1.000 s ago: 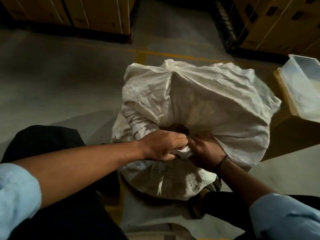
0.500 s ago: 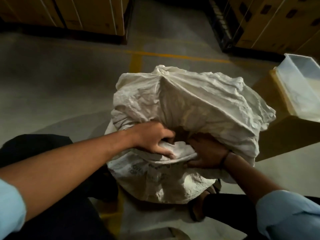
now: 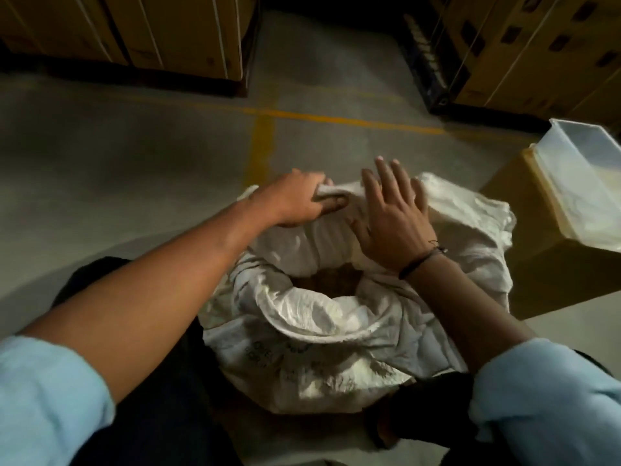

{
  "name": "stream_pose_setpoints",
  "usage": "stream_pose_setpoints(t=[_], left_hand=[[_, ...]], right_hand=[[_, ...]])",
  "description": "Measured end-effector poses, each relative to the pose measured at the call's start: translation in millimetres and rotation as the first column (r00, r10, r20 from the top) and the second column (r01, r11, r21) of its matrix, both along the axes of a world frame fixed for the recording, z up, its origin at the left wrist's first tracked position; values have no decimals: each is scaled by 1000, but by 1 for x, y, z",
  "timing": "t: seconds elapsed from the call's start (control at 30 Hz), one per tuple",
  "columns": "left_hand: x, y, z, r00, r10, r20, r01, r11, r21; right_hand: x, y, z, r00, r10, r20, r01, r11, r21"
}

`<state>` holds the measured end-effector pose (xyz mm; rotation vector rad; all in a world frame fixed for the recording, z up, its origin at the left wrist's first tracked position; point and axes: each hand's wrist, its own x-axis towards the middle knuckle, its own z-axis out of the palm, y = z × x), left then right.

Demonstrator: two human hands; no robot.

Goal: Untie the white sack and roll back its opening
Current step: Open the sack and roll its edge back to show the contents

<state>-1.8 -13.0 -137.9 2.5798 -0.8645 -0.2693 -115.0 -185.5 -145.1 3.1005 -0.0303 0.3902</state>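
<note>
The white woven sack (image 3: 322,351) stands on the floor between my knees, its mouth open with brown contents (image 3: 327,280) showing inside. The near rim is folded outward in a thick roll. My left hand (image 3: 295,201) grips the far edge of the sack's fabric, fingers curled over it. My right hand (image 3: 391,216) lies flat with spread fingers on the far flap of the sack, pressing it away from me. A dark cord sits on that wrist.
A translucent plastic tub (image 3: 584,176) rests on a cardboard box (image 3: 537,264) at the right. Stacked cartons on pallets stand at the back left (image 3: 134,31) and back right (image 3: 524,52). Yellow lines (image 3: 265,136) cross the concrete floor.
Both hands have left the knot at the sack's front and moved to its far edge. The sack's mouth has come open, and its top fabric has been pushed back and down.
</note>
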Motion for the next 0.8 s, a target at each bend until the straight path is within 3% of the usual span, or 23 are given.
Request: stream_pose_setpoints(t=[0.13,0.23,0.3,0.33,0.37,0.43,0.47,0.53,0.63,0.7,0.8], left_hand=[[2,-6,1,936,-138,-323,88,982,-165],[14,8,6,866,-210,-453,23,923,-385],[21,14,7,766,-182,-616,-135,892,-432],[25,13,7,803,-163,-573,-113,902,-416],[24,12,6,887,-148,-437,-28,928,-371],[13,9,3,988,-155,-21,144,955,-261],[3,6,3,973,-179,149,210,951,-229],[-15,2,5,924,-228,307,287,943,-165],[-31,-5,1,846,-349,403,345,935,85],[-37,-6,-2,853,-388,349,324,918,228],[-35,-10,-8,941,-294,169,255,942,217]], right_hand=[[18,-13,1,986,-51,-160,82,978,194],[22,-22,13,969,69,-237,43,898,437],[20,-25,22,926,181,-330,61,792,607],[18,-26,24,897,232,-377,102,719,687],[15,-26,24,871,272,-410,148,650,746],[14,-26,24,839,323,-438,198,568,799],[15,-28,23,834,338,-436,206,542,814],[18,-33,22,842,352,-409,171,545,821],[23,-43,24,858,349,-377,92,617,782],[24,-44,26,859,331,-390,109,626,772],[20,-37,26,872,228,-433,48,840,540]])
